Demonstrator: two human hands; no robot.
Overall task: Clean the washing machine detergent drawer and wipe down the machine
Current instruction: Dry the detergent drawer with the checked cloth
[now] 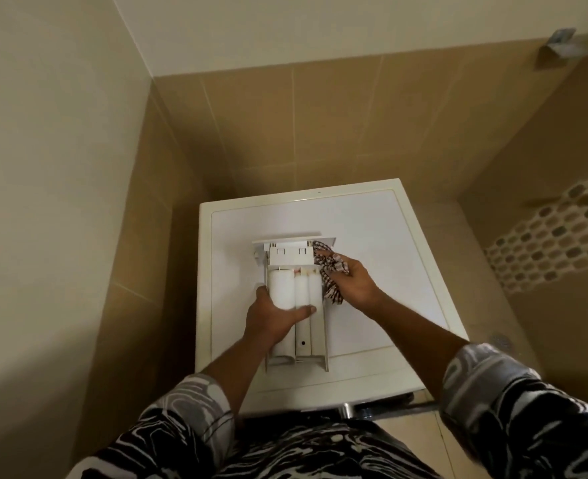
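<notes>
As it lies flat, the drawer looks white.

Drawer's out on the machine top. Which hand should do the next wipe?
Right. The right hand grips the checkered cloth against the drawer at its far right corner, and the left hand holds the drawer steady.

Grips drawer with left hand at frame centre, thumb laid across; clutches cloth in right hand just right of it, forearms outstretched.
</notes>
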